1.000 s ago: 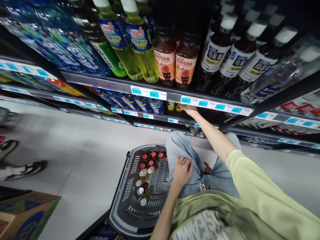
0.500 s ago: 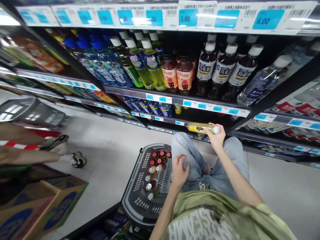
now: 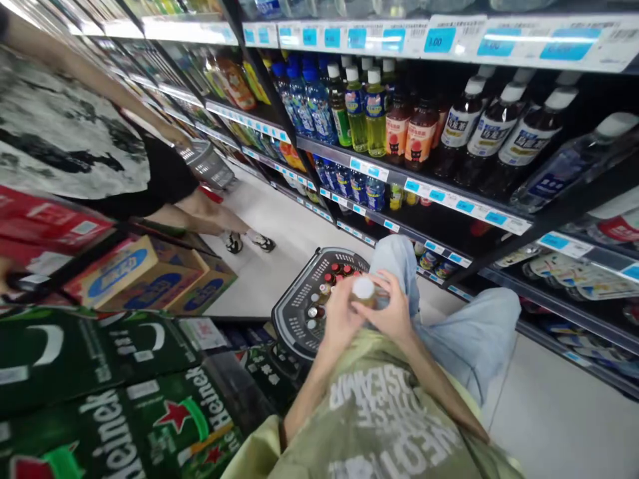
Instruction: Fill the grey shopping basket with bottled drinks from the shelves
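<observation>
A drink bottle (image 3: 364, 290) stands upright in front of my lap, its white cap toward me. Its body is mostly hidden below the cap and behind fingers. My left hand (image 3: 341, 314) is wrapped around its left side, and my right hand (image 3: 393, 311) grips it from the right. Just beyond and left of my hands is a grey shopping basket (image 3: 283, 313), holding several bottles with red, white and silvery caps. My left forearm and hand cover part of the basket.
Shelves (image 3: 344, 156) of bottled drinks with price tags run along the front and right. Green Heineken cartons (image 3: 164, 406) are stacked at lower left, with cardboard boxes (image 3: 150, 273) behind. Another person (image 3: 164, 173) stands at left near a second grey basket (image 3: 212, 166).
My right hand has brought the bottle back from the lower shelf to my lap and turned it upright. My left hand has joined it on the bottle. The view has swung left.
</observation>
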Available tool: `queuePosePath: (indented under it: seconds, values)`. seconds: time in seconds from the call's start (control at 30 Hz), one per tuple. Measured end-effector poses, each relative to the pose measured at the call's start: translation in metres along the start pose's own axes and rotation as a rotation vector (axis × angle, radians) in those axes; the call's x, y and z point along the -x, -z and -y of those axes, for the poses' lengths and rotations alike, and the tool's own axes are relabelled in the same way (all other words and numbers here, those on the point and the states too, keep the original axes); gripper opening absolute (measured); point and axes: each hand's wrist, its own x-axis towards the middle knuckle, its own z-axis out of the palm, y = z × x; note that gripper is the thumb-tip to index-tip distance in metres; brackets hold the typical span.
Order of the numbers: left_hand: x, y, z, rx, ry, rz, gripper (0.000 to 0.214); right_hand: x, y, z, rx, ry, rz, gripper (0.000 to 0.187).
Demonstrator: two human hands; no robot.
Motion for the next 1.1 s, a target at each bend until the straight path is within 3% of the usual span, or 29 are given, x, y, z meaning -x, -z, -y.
queuePosePath:
  seconds: [0.1,0.17,0.33,0.47,0.53,0.63,0.73,0.8,0.87,1.1]
  values:
    - [-0.003,0.02,0.02,0.207,0.352,-0.129,0.055,0.001,0.013,-0.008,-0.141,-0.107,0.211,0.064]
    - [-0.007,0.033,0.034,0.303,0.459,-0.202,0.059,0.004,0.017,-0.017,-0.115,-0.169,0.276,0.061]
    - [-0.004,0.058,0.045,0.258,0.485,-0.251,0.064,0.023,-0.006,-0.04,-0.017,-0.18,0.476,0.074]
    - [0.001,0.058,0.041,0.286,0.525,-0.253,0.068,0.031,-0.032,-0.051,0.105,-0.185,0.603,0.095]
    - [0.001,0.056,0.041,0.314,0.542,-0.24,0.068,0.031,-0.037,-0.053,0.15,-0.237,0.616,0.095]
    - [-0.001,0.054,0.045,0.338,0.555,-0.199,0.06,0.031,-0.032,-0.051,0.059,-0.297,0.604,0.07]
    - [-0.005,0.053,0.055,0.417,0.599,-0.099,0.055,0.037,-0.02,-0.049,-0.296,-0.48,0.717,0.053]
    - [-0.009,0.052,0.061,0.477,0.621,0.001,0.056,0.043,-0.013,-0.052,-0.51,-0.629,0.777,0.055]
    - [-0.016,0.049,0.065,0.516,0.612,0.098,0.055,0.049,-0.009,-0.057,-0.606,-0.7,0.746,0.061]
    - [-0.038,0.047,0.068,0.373,0.488,0.3,0.046,0.06,-0.01,-0.071,-0.602,-0.699,0.555,0.066]
